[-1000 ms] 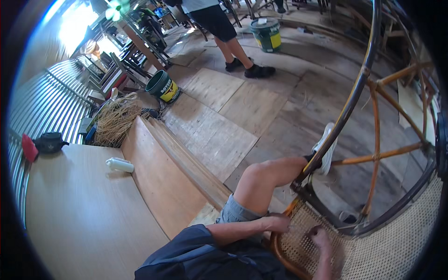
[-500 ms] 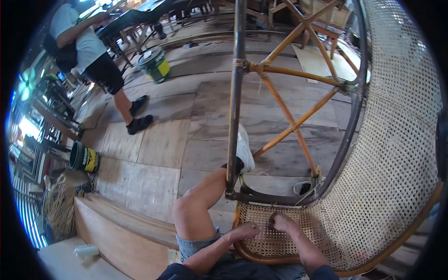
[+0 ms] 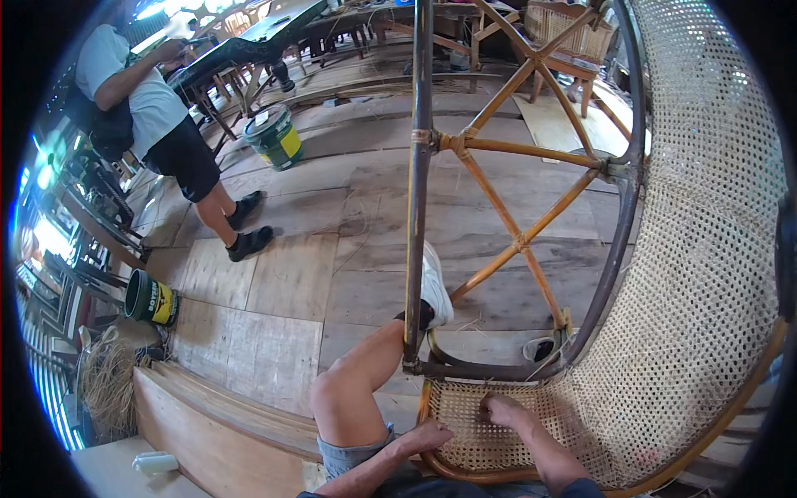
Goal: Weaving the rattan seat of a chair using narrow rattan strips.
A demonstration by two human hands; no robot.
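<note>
A curved panel of woven cane webbing (image 3: 697, 274), bound by a brown rattan rim, rises along my right side. Its lower end lies across my lap. Over the left edge of that end is my left hand (image 3: 432, 435), fingers curled closed. My right hand (image 3: 503, 411) is closed too, bent down against the weave a short way to the right. Any strand pinched in either hand is too small to make out. A dark pole frame with crossed rattan braces (image 3: 520, 242) joins the panel and stands beyond my hands.
My bent left leg (image 3: 340, 390) reaches toward the dark pole. Wooden boards (image 3: 224, 415) and a white bottle (image 3: 155, 462) lie at lower left, near a fibre bundle (image 3: 112, 386). Two green buckets, one near (image 3: 151, 297), one farther (image 3: 274, 139), stand left. A person (image 3: 166, 124) stands at a table.
The view has tipped up slightly, so the scene sits lower. My left hand has drawn a little left and nearer to me. The right hand stays at about the same spot on the weave.
</note>
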